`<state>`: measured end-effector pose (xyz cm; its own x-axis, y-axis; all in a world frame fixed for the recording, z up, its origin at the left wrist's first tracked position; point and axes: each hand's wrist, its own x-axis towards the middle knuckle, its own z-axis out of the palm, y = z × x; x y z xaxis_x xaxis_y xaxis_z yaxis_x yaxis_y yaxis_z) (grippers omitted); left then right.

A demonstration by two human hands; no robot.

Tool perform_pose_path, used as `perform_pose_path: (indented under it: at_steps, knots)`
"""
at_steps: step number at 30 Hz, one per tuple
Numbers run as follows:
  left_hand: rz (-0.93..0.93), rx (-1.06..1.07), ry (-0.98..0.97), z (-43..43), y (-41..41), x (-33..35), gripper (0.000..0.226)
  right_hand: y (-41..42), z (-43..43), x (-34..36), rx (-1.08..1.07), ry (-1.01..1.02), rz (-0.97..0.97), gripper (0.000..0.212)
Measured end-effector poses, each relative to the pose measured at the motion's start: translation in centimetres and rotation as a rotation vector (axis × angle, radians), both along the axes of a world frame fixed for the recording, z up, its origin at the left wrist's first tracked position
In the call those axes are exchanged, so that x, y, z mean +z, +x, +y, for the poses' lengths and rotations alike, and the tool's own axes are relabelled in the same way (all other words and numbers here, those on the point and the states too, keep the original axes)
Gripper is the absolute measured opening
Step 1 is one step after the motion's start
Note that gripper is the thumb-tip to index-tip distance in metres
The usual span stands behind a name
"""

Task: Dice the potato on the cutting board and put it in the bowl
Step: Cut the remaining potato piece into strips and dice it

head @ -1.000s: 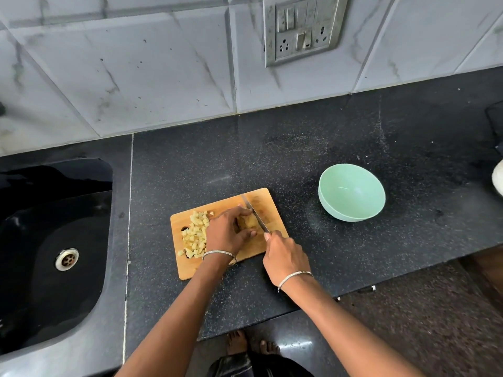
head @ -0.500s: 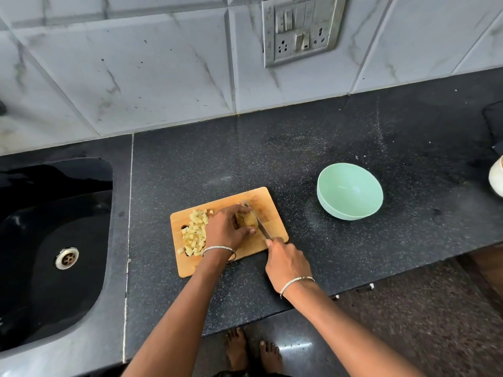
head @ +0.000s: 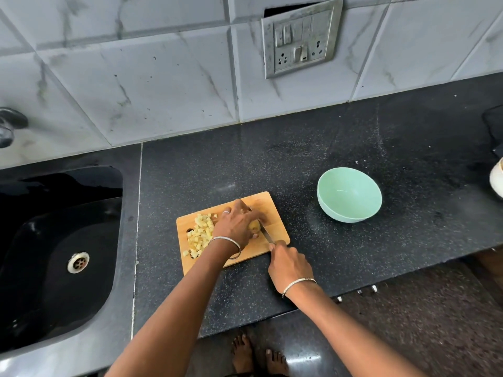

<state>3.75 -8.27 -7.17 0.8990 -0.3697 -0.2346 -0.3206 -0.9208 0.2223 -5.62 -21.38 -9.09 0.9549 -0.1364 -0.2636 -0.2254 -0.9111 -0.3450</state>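
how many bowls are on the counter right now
1: the mint green bowl stands on the counter, to the right of the cutting board. A white object cut off at the right edge might be another vessel; I cannot tell.

Pulling the knife [head: 268,235] back toward the bottom of the frame with the right hand [head: 290,268], slicing through the potato [head: 254,225]; edging the left hand [head: 235,224] rightward.

Bare counter [head: 302,213] strip between cutting board [head: 279,229] and bowl [head: 349,213]: open passage. Board's left part taken by potato dice [head: 200,234]; left hand [head: 236,224] covers its middle. Sink [head: 81,213] drops away left; tiled wall [head: 136,77] closes the back.
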Motion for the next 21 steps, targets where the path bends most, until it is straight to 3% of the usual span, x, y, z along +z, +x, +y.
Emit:
perform_pose_path:
  at_steps: [12, 21]
  knots:
    - [0.022, 0.014, 0.002, -0.1, 0.7, -0.4, 0.04, -2.9, -2.4, 0.8, 0.038, 0.044, 0.002, 0.036]
    - [0.013, 0.049, -0.105, 0.1, 0.6, -0.9, 0.047, -4.3, -6.2, 1.4, -0.069, 0.064, -0.047, 0.041]
